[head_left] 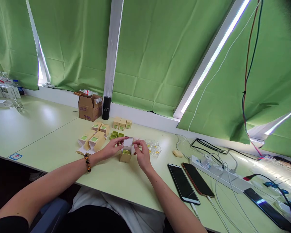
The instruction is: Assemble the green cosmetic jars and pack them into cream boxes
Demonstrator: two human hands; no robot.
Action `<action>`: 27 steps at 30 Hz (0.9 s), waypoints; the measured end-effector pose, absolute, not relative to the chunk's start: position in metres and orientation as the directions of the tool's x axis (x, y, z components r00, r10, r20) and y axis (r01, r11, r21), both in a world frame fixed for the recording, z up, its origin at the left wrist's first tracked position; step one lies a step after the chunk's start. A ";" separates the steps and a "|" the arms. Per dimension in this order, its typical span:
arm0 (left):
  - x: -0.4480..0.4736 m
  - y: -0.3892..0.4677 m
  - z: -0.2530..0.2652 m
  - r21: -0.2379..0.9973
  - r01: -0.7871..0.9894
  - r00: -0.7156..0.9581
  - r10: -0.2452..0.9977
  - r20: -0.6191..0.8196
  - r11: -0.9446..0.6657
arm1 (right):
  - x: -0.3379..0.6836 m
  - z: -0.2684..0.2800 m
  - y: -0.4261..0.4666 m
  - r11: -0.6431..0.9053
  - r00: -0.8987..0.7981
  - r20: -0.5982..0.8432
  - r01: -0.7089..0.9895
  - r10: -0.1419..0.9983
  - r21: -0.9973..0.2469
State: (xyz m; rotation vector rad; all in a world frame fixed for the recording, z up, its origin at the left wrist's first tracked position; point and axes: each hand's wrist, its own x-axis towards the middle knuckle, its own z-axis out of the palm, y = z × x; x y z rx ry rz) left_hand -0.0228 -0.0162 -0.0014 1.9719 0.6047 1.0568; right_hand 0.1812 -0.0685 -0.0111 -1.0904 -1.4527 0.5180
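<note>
A small yellow cardboard box [125,158] stands upright on the table in front of me, its white-lined flaps raised. A green item [126,151] shows inside it. My left hand [112,148] holds the box's top flap from the left, the thumb lower by the rim. On the other side, my right hand [142,154] has its fingers pinched at the right flap. Left of the box lie several larger yellow cartons [97,141] with green windows. Behind it are green containers [113,135], and clear plastic cups [156,150] with yellow bits sit beyond my right hand.
Several small closed yellow boxes [122,124] stand at the back, near a black tumbler [106,108] and a brown carton [89,108]. To the right lie phones [183,183], a power strip [218,173] with tangled cables, and a small yellow block [177,153].
</note>
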 end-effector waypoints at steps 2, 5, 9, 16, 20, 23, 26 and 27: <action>-0.023 -0.016 -0.002 0.833 0.002 0.537 0.704 0.466 -0.553 | 0.184 -0.012 -0.067 0.428 0.157 0.475 0.258 0.866 -0.866; -0.023 -0.018 0.001 0.809 0.051 0.509 0.713 0.483 -0.585 | 0.185 -0.016 -0.063 0.381 0.183 0.421 0.217 0.888 -0.899; -0.023 -0.018 0.002 0.733 0.148 0.443 0.708 0.550 -0.663 | 0.184 -0.021 -0.061 0.383 0.180 0.430 0.243 0.885 -0.891; -0.019 -0.020 0.003 0.693 0.200 0.400 0.704 0.587 -0.692 | 0.181 -0.019 -0.063 0.377 0.142 0.425 0.278 0.894 -0.884; -0.018 -0.021 0.002 0.709 0.227 0.410 0.726 0.552 -0.667 | 0.180 -0.016 -0.066 0.362 0.127 0.411 0.292 0.903 -0.885; -0.017 -0.020 -0.001 0.719 0.235 0.434 0.732 0.525 -0.654 | 0.179 -0.017 -0.066 0.356 0.118 0.406 0.308 0.906 -0.882; -0.015 -0.018 -0.005 0.728 0.247 0.453 0.740 0.497 -0.640 | 0.178 -0.019 -0.064 0.354 0.118 0.410 0.327 0.904 -0.876; -0.014 -0.018 -0.007 0.728 0.251 0.457 0.741 0.492 -0.638 | 0.177 -0.020 -0.063 0.356 0.119 0.415 0.337 0.902 -0.872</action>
